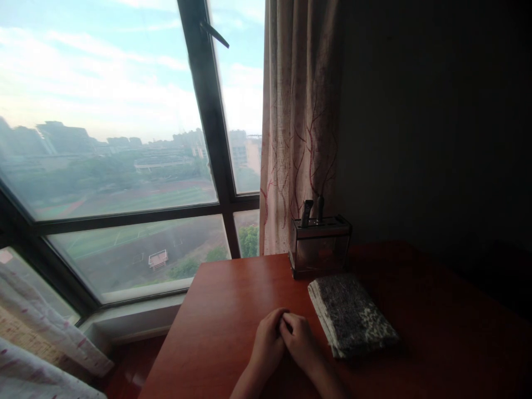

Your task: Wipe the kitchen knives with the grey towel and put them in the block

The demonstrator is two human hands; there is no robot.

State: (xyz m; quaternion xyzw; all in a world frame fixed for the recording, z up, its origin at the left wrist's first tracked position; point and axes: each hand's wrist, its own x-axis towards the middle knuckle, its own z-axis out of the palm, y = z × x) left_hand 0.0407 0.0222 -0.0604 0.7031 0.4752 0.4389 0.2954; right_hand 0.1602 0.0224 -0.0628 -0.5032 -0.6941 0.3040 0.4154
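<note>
My left hand (pixel 268 336) and my right hand (pixel 300 338) rest together on the reddish-brown wooden table (pixel 224 310). Their fingers are curled in and meet at the tips, and I see nothing held in either one. Just right of my right hand lies a folded grey cloth (pixel 351 316), dark and mottled, with a pale patterned patch and light folded edges along its left side. Neither hand touches it.
Behind the cloth stands a clear-sided knife block (pixel 320 249) with two dark handles sticking up. A curtain (pixel 291 127) hangs behind it beside a large window (pixel 124 138). Another curtain (pixel 45 332) is at lower left. The right side is in deep shadow.
</note>
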